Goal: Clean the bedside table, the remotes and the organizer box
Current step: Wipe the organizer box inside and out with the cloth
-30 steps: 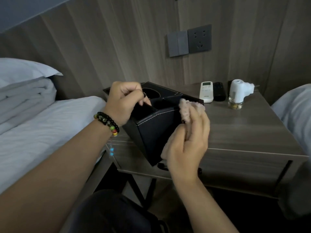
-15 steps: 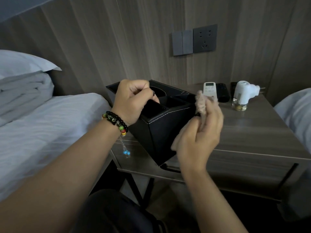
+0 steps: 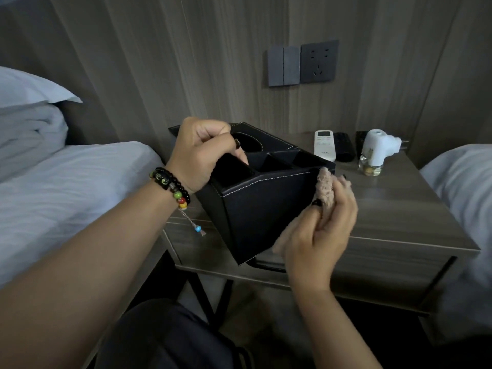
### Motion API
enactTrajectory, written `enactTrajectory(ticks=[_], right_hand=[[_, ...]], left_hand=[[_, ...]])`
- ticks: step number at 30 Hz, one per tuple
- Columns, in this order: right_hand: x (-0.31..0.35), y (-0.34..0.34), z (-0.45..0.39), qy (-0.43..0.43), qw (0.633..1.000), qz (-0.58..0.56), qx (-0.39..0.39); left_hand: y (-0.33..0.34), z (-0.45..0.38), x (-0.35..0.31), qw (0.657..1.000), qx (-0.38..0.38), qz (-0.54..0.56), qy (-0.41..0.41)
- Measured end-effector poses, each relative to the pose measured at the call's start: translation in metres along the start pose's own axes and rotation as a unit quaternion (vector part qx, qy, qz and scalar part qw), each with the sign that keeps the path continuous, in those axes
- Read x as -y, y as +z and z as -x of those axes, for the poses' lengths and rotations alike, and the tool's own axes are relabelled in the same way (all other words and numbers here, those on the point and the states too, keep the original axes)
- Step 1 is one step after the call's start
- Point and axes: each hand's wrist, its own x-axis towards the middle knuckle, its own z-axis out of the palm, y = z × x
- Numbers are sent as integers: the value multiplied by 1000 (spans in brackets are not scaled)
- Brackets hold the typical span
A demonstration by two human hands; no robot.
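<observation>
the left hand (image 3: 202, 153) is clamped on the near-left wall of the black organizer box (image 3: 263, 206), thumb outside and fingers hooked into a compartment, holding it tilted over the front left corner of the bedside table (image 3: 399, 209). the right hand (image 3: 319, 235) is closed around a pinkish cloth (image 3: 326, 189) and presses it against the box's right side, near the upper rim (the stitched edge). at the table's back edge lie a white remote (image 3: 324, 145) and a black remote (image 3: 344, 146) side by side, with a white plug-in vaporizer (image 3: 374, 150) just to their right. a beaded bracelet (image 3: 171, 187) circles the left wrist.
</observation>
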Motion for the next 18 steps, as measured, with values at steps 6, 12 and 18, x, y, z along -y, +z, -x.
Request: enactTrajectory(ticks=[6, 12, 18], right_hand=[[11, 4, 3, -23, 1000, 8, -5], [37, 14, 23, -233, 962, -5, 142], [60, 4, 8, -279, 923, 41, 261]], left_hand=[[0, 1, -1, 1000, 3, 0, -4], [1, 7, 5, 999, -13, -38, 13], [7, 29, 18, 992, -121, 20, 28]])
